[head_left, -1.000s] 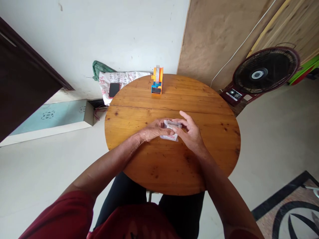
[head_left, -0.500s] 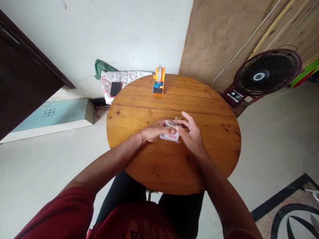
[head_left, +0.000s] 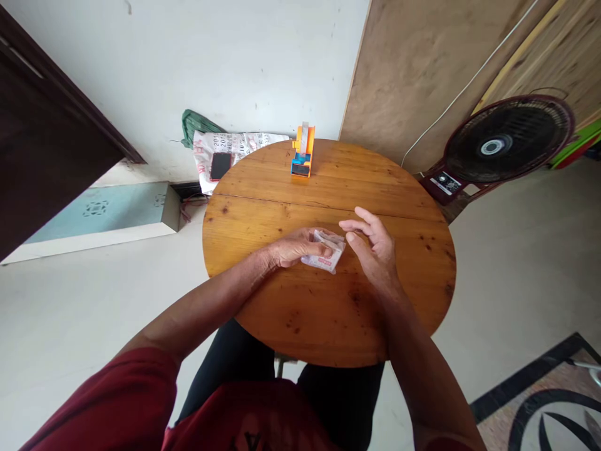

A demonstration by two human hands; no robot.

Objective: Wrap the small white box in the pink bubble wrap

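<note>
My left hand (head_left: 298, 248) grips a small package in clear plastic wrap (head_left: 323, 260), its thumb lying across the top. The package is whitish with red print, and its left part is hidden by the hand. Just to the right, my right hand (head_left: 373, 247) is apart from the package, fingers spread and holding nothing. Both hands are over the middle of the round wooden table (head_left: 291, 319). Toward the table's far edge stands an orange and blue tape dispenser (head_left: 303, 151) with a roll of clear tape.
Behind the table's left edge, a dark phone (head_left: 220, 166) lies on a printed white sack (head_left: 204, 144), beside a green bag (head_left: 200, 127). On the right stands a dark red fan (head_left: 498, 147). A pale blue-topped box (head_left: 126, 207) sits on the floor at left.
My right hand has let go of the package and moved away to the right, its fingers opening. My left hand keeps its hold, and the package is turned slightly.
</note>
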